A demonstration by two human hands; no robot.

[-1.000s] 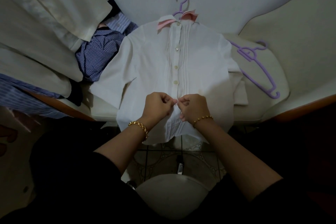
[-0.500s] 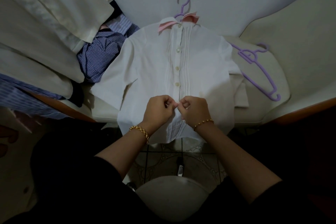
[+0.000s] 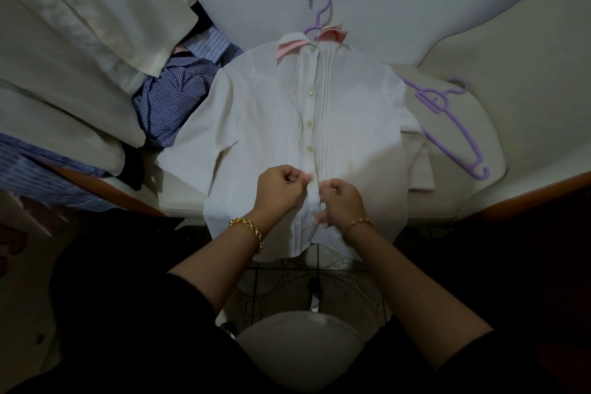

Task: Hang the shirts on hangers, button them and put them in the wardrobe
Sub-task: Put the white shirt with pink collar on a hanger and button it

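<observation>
Hem of the white shirt (image 3: 265,125) overhung the near edge of the cushioned seat (image 3: 454,205), above the tiled floor (image 3: 281,285). The rest lay flat, front up, on a purple hanger (image 3: 318,6) with only its hook showing past the collar. Left hand (image 3: 281,189) and right hand (image 3: 342,201) each pinched one side of the lower placket. Bare seat lay to the right around a spare hanger (image 3: 454,128). A checked shirt (image 3: 169,105) and cream garments (image 3: 80,25) crowded the left. Curled fingers hid whether that stretch was fastened.
</observation>
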